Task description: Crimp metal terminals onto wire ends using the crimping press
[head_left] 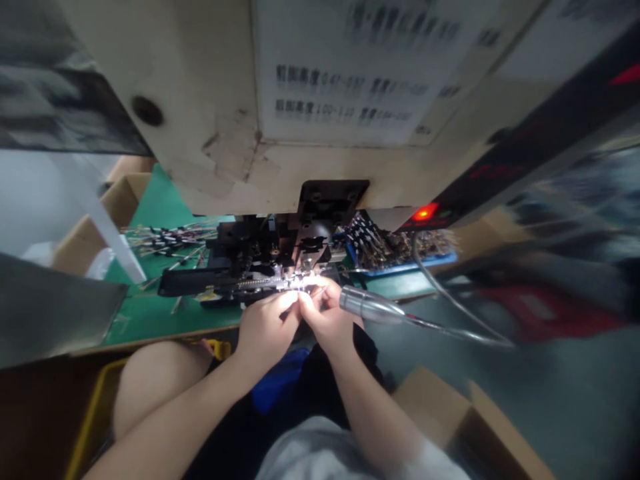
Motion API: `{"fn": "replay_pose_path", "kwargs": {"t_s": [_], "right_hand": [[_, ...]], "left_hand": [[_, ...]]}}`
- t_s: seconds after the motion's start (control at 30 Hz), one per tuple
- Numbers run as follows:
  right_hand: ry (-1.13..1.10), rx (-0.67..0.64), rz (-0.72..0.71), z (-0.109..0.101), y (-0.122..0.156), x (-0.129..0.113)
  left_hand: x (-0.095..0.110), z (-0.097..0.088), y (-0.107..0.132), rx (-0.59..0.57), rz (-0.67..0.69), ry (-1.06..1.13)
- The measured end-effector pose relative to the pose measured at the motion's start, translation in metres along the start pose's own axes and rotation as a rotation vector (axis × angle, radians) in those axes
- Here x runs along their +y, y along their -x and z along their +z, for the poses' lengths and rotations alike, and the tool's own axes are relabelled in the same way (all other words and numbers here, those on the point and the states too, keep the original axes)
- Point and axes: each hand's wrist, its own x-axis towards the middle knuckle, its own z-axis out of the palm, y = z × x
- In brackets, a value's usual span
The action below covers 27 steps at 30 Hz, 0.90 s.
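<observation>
My left hand (267, 327) and my right hand (330, 320) meet at the front of a crimping machine (260, 260), under its head. Thumb and fingers are pinched together on each hand, and the fingertips nearly touch. What they pinch is too small and too brightly lit to make out. A toothed metal strip (260, 283) runs along the machine's feed track (193, 281) toward my fingertips. Just right of my right hand, a silver lamp (373, 305) on a bendable neck shines on the work spot.
Bundled wires (173, 237) lie on the green table (150, 320) at left. More wires (370, 240) fill a blue tray (400, 267) at right. The machine's large housing (220, 153) hangs overhead, with a glowing red light (425, 212). An open cardboard box (435, 407) stands lower right.
</observation>
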Motion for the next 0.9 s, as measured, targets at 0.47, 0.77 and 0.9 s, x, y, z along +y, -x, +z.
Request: {"fn": "replay_pose_path", "kwargs": {"t_s": [0.47, 0.77, 0.9], "right_hand": [[-0.013, 0.032, -0.087, -0.001, -0.0002, -0.0031], [-0.079, -0.013, -0.002, -0.0002, -0.0011, 0.0009], [-0.105, 0.018, 0.003, 0.0028, -0.0008, -0.0025]], "left_hand": [[-0.0013, 0.0031, 0.0014, 0.083, 0.059, -0.073], [0.0009, 0.0045, -0.0004, 0.118, 0.061, -0.096], [0.0005, 0.0043, -0.001, 0.107, 0.039, -0.123]]}}
